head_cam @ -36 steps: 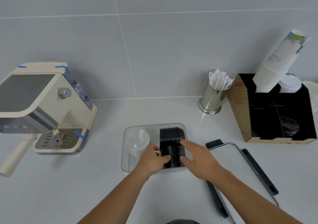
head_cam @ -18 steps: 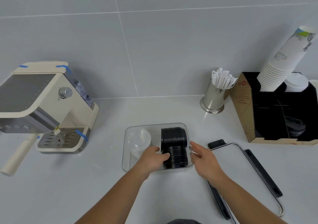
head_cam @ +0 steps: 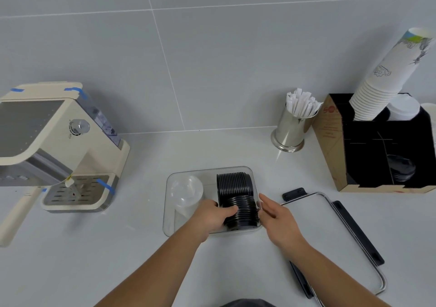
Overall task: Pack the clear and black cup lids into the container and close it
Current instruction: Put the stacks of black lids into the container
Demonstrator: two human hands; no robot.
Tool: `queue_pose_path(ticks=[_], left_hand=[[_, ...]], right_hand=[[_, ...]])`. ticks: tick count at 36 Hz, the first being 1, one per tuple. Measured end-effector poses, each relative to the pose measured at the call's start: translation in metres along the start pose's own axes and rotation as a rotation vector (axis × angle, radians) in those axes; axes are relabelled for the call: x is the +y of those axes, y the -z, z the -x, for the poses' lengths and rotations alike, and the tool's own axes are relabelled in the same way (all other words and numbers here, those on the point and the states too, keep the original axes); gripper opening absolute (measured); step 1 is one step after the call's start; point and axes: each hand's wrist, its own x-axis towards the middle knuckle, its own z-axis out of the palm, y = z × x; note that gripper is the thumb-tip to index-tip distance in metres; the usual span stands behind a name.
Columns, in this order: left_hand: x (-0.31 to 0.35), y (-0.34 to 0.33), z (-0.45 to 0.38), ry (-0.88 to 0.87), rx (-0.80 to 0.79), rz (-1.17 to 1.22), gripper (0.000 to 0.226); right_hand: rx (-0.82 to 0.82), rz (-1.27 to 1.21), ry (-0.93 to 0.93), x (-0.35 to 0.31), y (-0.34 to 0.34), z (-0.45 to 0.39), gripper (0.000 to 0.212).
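Observation:
A clear rectangular container (head_cam: 168, 202) sits on the counter in front of me. A stack of clear cup lids (head_cam: 186, 193) lies in its left half, and a row of black cup lids (head_cam: 236, 188) fills its right half. My left hand (head_cam: 210, 214) is inside the container, fingers curled over the near end of the black lids. Just outside the container's right wall is my right hand (head_cam: 276, 214), fingers apart, fingertips at the rim. The container's lid (head_cam: 335, 231), clear with black clips, lies flat on the counter to the right.
A cream espresso machine (head_cam: 56, 146) stands at the left. At the back right are a steel cup of wrapped straws (head_cam: 292, 127) and a cardboard organiser (head_cam: 335, 146) holding stacked paper cups (head_cam: 387, 77) and more black lids (head_cam: 401, 169). A tiled wall runs behind.
My right hand has come off the black lids and moved right, outside the container's wall. My left hand stays on the black lids.

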Motion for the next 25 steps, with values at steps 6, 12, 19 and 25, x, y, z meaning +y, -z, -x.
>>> queue_pose_path(ticks=[6, 12, 19, 25], left_hand=[[-0.003, 0.005, 0.001, 0.001, 0.038, -0.105, 0.08], [-0.003, 0.014, -0.005, 0.024, 0.068, 0.026, 0.044], [0.007, 0.006, -0.02, 0.065, 0.06, 0.29, 0.027], [0.015, -0.003, -0.029, 0.112, 0.045, 0.424, 0.042]], right_hand=[[0.008, -0.016, -0.01, -0.004, 0.002, 0.0, 0.051], [0.07, 0.254, 0.185, -0.025, 0.002, 0.007, 0.048], [-0.026, 0.724, 0.494, -0.033, -0.015, -0.013, 0.053], [-0.057, 0.911, 0.548, -0.041, -0.02, -0.031, 0.057]])
